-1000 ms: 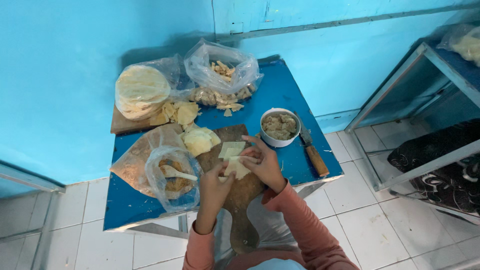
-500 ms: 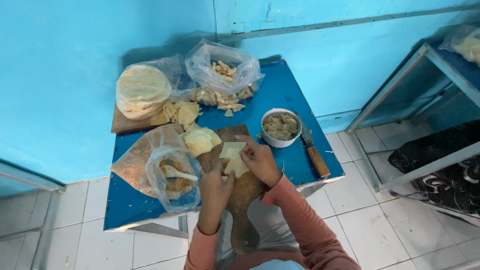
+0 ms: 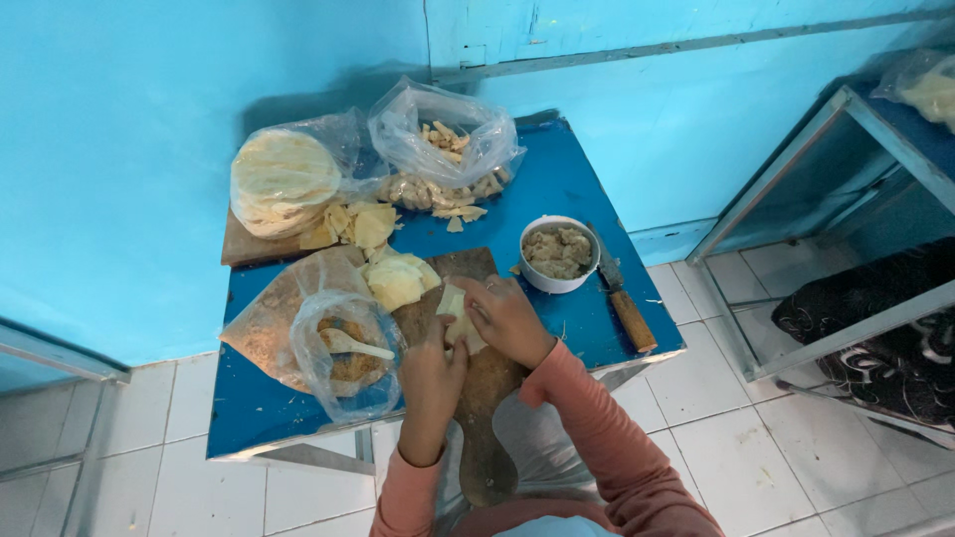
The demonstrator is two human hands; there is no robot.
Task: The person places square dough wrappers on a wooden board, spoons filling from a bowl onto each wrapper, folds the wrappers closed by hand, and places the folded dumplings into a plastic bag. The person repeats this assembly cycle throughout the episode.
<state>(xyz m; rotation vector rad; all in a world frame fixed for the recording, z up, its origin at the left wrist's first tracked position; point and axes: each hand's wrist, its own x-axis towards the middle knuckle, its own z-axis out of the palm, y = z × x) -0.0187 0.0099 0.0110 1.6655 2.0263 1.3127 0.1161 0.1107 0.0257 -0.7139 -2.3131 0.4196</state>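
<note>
While both my hands meet over the wooden board (image 3: 477, 398), I have a pale wrapper (image 3: 454, 316) between them. My left hand (image 3: 434, 368) sits at its near left edge with fingers curled onto it; my right hand (image 3: 509, 316) covers its right side, fingers folded down on the dough, so both are closed on the wrapper. It lies on the far half of the board, near the table (image 3: 557, 179) middle; what shows of it runs near to far, though how it points I cannot tell, since my hands hide most of it. The board's long axis runs near to far, handle toward me. Just left of the wrapper sits a stack of wrappers (image 3: 398, 280). Left again is a bag (image 3: 343, 353) with a spoon (image 3: 356, 344) in it. Right of my right hand stands a white bowl (image 3: 559, 255) of filling, and beyond it a knife (image 3: 624, 298), blade pointing far. At the far side are two more bags (image 3: 438, 144).
</note>
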